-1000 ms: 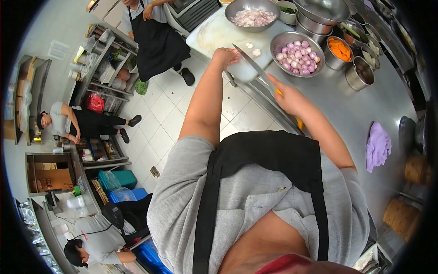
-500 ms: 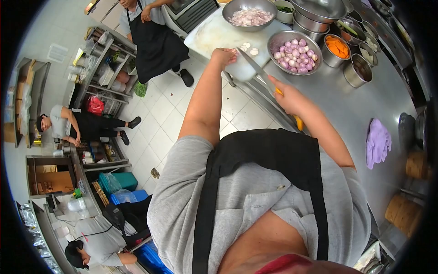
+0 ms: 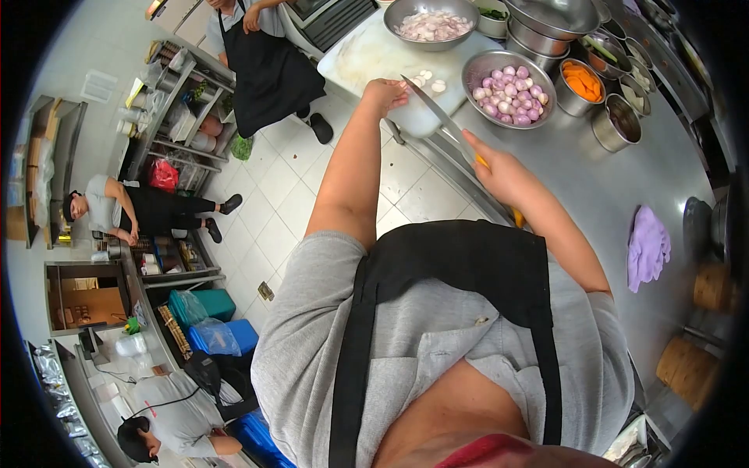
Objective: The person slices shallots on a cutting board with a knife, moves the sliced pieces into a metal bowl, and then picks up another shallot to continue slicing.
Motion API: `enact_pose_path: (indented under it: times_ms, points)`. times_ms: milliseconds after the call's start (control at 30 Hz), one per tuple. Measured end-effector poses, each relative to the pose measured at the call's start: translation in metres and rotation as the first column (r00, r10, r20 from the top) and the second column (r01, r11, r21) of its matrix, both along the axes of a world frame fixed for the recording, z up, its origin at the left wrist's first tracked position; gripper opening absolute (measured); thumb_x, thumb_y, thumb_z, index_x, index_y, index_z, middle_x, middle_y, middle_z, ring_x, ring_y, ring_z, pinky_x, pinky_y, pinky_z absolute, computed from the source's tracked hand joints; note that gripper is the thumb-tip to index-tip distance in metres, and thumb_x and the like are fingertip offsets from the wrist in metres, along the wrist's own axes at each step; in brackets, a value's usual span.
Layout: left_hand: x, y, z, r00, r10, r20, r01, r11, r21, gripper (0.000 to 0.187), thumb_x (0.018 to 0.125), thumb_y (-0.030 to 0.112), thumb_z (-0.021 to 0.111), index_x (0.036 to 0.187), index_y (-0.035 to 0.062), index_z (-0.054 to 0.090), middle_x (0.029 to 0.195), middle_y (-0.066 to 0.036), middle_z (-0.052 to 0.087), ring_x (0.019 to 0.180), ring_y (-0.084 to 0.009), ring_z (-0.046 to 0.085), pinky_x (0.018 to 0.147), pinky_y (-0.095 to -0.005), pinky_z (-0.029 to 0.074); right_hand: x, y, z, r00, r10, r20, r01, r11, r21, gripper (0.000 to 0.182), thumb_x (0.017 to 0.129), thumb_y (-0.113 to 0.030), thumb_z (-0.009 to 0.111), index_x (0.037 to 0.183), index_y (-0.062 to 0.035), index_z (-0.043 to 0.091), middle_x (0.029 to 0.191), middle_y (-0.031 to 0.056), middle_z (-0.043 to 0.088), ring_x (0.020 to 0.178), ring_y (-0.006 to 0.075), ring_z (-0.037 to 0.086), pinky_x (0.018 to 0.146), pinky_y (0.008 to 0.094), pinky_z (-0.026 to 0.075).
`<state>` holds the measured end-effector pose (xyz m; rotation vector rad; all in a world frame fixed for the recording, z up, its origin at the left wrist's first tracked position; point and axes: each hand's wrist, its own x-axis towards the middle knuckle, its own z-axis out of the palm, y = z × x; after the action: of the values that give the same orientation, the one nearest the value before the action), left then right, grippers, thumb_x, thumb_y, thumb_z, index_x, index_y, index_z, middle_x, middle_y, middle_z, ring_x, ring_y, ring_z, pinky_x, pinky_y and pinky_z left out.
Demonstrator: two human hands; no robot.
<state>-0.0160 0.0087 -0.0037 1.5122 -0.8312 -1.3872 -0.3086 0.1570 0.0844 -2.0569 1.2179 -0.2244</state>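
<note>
My right hand [image 3: 499, 168] grips the yellow handle of a knife [image 3: 437, 111]. The long blade points up and left over the near corner of the white cutting board [image 3: 363, 58]. My left hand [image 3: 385, 95] is closed at the board's edge, fingertips beside the blade tip; what it pinches, if anything, is too small to make out. Just beyond the blade lie several pale round slices [image 3: 426, 78]. To the right stands a steel bowl [image 3: 470, 76] of peeled purple shallots [image 3: 511, 95]. Another steel bowl [image 3: 394, 17] with sliced shallots [image 3: 435, 26] sits at the board's far side.
Right of the shallots are a pot of orange pieces [image 3: 581, 80], another steel pot [image 3: 616, 125] and stacked bowls [image 3: 538, 35]. A purple cloth [image 3: 647, 248] lies on the steel counter [image 3: 577, 179]. A person in a black apron [image 3: 269, 74] stands beyond the board; two others are at left.
The knife tip has shifted slightly up and left, closer to my left fingertips. The view has moved a little. Both hands keep nearly the same pose.
</note>
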Motion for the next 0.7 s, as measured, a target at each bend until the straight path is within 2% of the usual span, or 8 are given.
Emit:
enact_pose_path:
  times_ms: [67,133,267,333,433,533,600,700]
  points:
    - [0.001,-0.001,-0.001,1.000,-0.009,-0.014,0.009,1.000,-0.001,0.024,0.082,0.009,0.067,0.096,-0.0054,0.054,0.086,-0.012,0.062,0.072,-0.0206,0.063,0.065,-0.0313,0.058,0.000,-0.001,-0.001,1.000,-0.006,-0.010,0.006,1.000,-0.002,0.060,0.087,-0.014,0.045,0.143,-0.0226,0.026,0.073,0.0241,0.059,0.065,0.0350,0.058,0.065,0.0418,0.046]
    - [0.000,0.000,0.003,0.999,-0.016,0.030,0.014,0.999,0.044,0.024,0.084,0.014,0.066,0.099,-0.0026,0.058,0.091,-0.008,0.063,0.080,-0.0180,0.062,0.073,-0.0298,0.056,0.001,-0.003,-0.003,1.000,-0.012,-0.019,0.012,1.000,-0.006,0.061,0.086,-0.014,0.046,0.143,-0.0237,0.026,0.073,0.0243,0.058,0.064,0.0348,0.057,0.065,0.0409,0.045]
    - [-0.003,0.000,0.005,0.999,-0.001,0.042,-0.001,0.999,0.046,0.023,0.084,0.014,0.066,0.098,-0.0025,0.059,0.091,-0.008,0.063,0.079,-0.0177,0.062,0.073,-0.0296,0.056,0.014,-0.020,-0.017,1.000,0.015,-0.009,-0.016,0.999,-0.046,0.061,0.087,-0.014,0.045,0.143,-0.0229,0.025,0.076,0.0242,0.059,0.065,0.0350,0.057,0.066,0.0414,0.046]
    - [-0.001,-0.001,0.004,0.998,-0.044,0.053,0.042,0.998,0.044,0.021,0.084,0.013,0.065,0.097,-0.0023,0.059,0.090,-0.008,0.063,0.078,-0.0174,0.062,0.073,-0.0292,0.056,0.022,-0.029,-0.024,1.000,0.027,0.005,-0.027,0.998,-0.059,0.061,0.087,-0.015,0.044,0.143,-0.0226,0.024,0.078,0.0242,0.059,0.066,0.0351,0.058,0.066,0.0414,0.046]
    - [-0.003,0.002,0.007,0.999,-0.019,0.046,0.017,0.999,0.046,0.021,0.084,0.013,0.066,0.097,-0.0024,0.059,0.090,-0.008,0.063,0.077,-0.0171,0.062,0.072,-0.0288,0.056,0.030,-0.034,-0.023,1.000,0.011,-0.019,-0.011,1.000,-0.014,0.061,0.087,-0.014,0.045,0.144,-0.0222,0.023,0.081,0.0241,0.060,0.068,0.0344,0.058,0.066,0.0411,0.046]
    - [-0.004,0.003,0.010,0.998,-0.014,0.064,0.011,0.998,0.058,0.022,0.083,0.013,0.066,0.097,-0.0026,0.059,0.089,-0.008,0.063,0.078,-0.0173,0.062,0.072,-0.0290,0.056,0.026,-0.030,-0.019,0.997,0.023,-0.079,-0.022,1.000,0.013,0.060,0.087,-0.015,0.045,0.143,-0.0210,0.024,0.080,0.0246,0.061,0.072,0.0367,0.060,0.069,0.0446,0.047]
    - [-0.001,0.001,0.007,0.999,-0.016,0.036,0.014,0.999,0.048,0.022,0.083,0.012,0.067,0.096,-0.0029,0.058,0.087,-0.009,0.063,0.074,-0.0183,0.062,0.068,-0.0299,0.056,0.017,-0.019,-0.025,1.000,0.017,0.012,-0.017,0.999,-0.042,0.062,0.087,-0.012,0.046,0.143,-0.0219,0.024,0.077,0.0235,0.059,0.063,0.0318,0.056,0.065,0.0391,0.045]
    - [-0.001,0.002,0.004,1.000,0.000,0.016,0.000,0.999,0.035,0.022,0.082,0.010,0.067,0.095,-0.0031,0.057,0.084,-0.011,0.063,0.070,-0.0196,0.062,0.064,-0.0307,0.057,0.003,-0.003,-0.013,0.998,0.004,0.057,-0.003,1.000,-0.001,0.062,0.087,-0.012,0.047,0.143,-0.0219,0.025,0.071,0.0230,0.057,0.059,0.0317,0.053,0.063,0.0384,0.045]
